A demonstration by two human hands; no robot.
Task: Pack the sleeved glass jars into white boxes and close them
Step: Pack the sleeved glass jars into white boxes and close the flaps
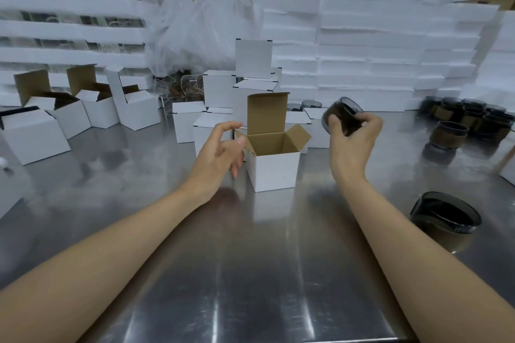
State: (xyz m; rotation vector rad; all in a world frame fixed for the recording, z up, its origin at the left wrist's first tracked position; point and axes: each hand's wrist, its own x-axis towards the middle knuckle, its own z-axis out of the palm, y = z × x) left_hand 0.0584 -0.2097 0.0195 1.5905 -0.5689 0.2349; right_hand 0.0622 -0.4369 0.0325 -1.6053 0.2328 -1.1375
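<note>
on steel table [195,273]: one open box [274,164], one held jar [341,117].

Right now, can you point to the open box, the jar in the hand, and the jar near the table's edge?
open box [274,168], head view, white front wall.
held jar [341,114], head view, brown sleeve.
near jar [443,217], head view, dark rim.

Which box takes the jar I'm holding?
On the steel table, look between the left hand and the right hand gripping the jar. The open box stands there alone, brown lid flap upright, nearest of all.
</note>
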